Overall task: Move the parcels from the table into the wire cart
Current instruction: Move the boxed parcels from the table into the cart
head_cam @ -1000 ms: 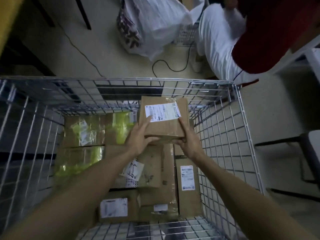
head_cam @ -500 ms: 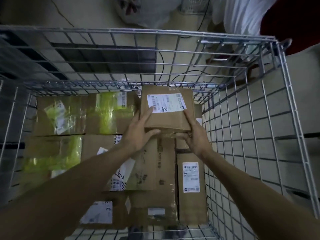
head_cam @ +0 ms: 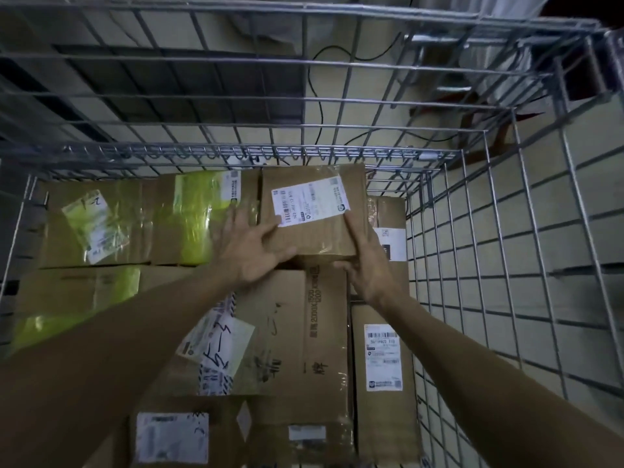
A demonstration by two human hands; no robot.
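Parcel point(head_cam: 312, 214), perched on the stack point(head_cam: 290, 332) by the cart's point(head_cam: 472, 197) far wall, may tip off if the flat-fingered left hand point(head_cam: 251, 251) and gripping right hand point(head_cam: 366, 265) release unevenly.

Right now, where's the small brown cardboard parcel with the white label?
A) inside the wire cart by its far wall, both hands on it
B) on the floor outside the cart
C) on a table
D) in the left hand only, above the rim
A: the small brown cardboard parcel is inside the silver wire cart, with the left hand and right hand both touching it.
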